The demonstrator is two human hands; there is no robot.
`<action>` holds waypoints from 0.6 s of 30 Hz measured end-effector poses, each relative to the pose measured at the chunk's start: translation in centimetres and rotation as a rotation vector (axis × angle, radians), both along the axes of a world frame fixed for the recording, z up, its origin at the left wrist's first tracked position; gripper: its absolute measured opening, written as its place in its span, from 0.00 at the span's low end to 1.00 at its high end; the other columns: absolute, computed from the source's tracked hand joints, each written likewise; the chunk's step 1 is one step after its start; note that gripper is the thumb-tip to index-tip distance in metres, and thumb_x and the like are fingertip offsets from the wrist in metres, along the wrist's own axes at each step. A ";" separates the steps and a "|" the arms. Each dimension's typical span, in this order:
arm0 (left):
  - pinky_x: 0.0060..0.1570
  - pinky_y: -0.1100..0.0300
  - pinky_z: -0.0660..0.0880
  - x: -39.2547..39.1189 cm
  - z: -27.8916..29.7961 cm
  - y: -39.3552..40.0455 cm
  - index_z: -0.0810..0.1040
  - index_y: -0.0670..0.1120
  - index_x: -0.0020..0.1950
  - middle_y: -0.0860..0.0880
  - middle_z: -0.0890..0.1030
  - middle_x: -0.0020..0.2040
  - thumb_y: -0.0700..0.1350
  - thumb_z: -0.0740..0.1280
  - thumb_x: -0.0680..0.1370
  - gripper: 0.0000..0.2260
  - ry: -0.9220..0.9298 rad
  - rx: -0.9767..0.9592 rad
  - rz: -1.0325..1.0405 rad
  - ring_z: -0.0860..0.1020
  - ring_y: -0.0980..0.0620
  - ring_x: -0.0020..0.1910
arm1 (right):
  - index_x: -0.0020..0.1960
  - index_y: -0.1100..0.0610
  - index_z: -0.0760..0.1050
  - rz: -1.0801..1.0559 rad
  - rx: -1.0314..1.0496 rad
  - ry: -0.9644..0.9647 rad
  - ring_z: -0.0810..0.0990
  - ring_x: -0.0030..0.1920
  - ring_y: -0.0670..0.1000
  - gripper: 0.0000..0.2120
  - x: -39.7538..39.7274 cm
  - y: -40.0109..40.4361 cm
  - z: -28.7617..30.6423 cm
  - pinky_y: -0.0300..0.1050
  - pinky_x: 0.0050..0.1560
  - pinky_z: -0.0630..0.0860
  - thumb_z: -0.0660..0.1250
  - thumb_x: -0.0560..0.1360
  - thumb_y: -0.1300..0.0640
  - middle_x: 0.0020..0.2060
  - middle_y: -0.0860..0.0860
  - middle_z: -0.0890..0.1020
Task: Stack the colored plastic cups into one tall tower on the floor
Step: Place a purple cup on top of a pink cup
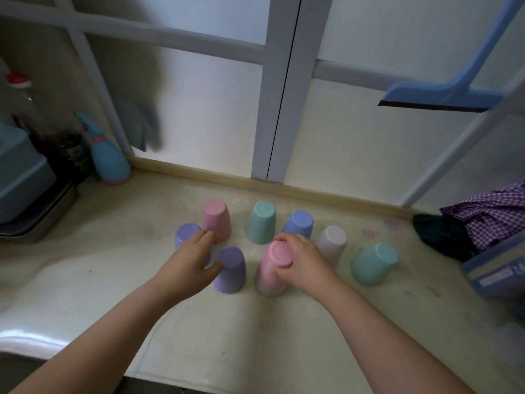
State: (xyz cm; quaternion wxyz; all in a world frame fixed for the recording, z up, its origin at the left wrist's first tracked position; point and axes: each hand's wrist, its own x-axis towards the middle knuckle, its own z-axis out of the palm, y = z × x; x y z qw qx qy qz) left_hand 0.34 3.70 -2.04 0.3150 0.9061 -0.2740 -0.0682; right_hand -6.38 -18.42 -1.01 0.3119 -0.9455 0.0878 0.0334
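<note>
Several pastel plastic cups stand upside down on the pale floor point(284, 336). My right hand point(301, 260) grips the near pink cup point(272, 268) around its upturned base. My left hand point(190, 260) rests over a purple cup point(184, 236), fingers spread, between the far pink cup point(216, 217) and the near purple cup point(230, 270); whether it grips is unclear. Further back stand a green cup point(262, 221), a blue cup point(299, 223) and a whitish cup point(332, 241). Another green cup point(373, 263) sits at the right.
A frosted door with a grey frame point(272, 109) closes the back. A blue spray bottle point(109, 160), a metal tray point(42, 217) and a blue bin stand at the left. A blue broom point(443, 92), checked cloth point(488, 214) and a plastic box point(500, 271) are at the right.
</note>
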 end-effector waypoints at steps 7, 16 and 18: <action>0.54 0.59 0.69 0.3 -0.7 -1.2 0.71 0.44 0.58 0.47 0.74 0.56 0.45 0.69 0.70 0.19 0.054 -0.011 -0.045 0.74 0.48 0.55 | 0.66 0.51 0.67 -0.007 0.061 0.010 0.71 0.64 0.52 0.34 -0.2 -0.5 -0.8 0.34 0.60 0.61 0.74 0.63 0.56 0.63 0.52 0.73; 0.58 0.61 0.66 1.6 -2.2 -3.6 0.63 0.46 0.67 0.45 0.70 0.66 0.45 0.71 0.68 0.31 0.211 0.195 -0.086 0.71 0.48 0.61 | 0.69 0.52 0.62 -0.061 0.121 -0.083 0.66 0.68 0.48 0.35 -1.8 -1.4 0.1 0.41 0.68 0.61 0.73 0.66 0.51 0.67 0.48 0.70; 0.53 0.61 0.68 1.8 -2.6 -3.7 0.66 0.45 0.64 0.45 0.73 0.62 0.45 0.72 0.66 0.28 0.222 0.183 -0.065 0.72 0.47 0.57 | 0.68 0.51 0.63 -0.081 0.134 -0.098 0.67 0.67 0.47 0.34 -2.1 -1.7 -0.1 0.43 0.69 0.62 0.73 0.66 0.50 0.66 0.48 0.71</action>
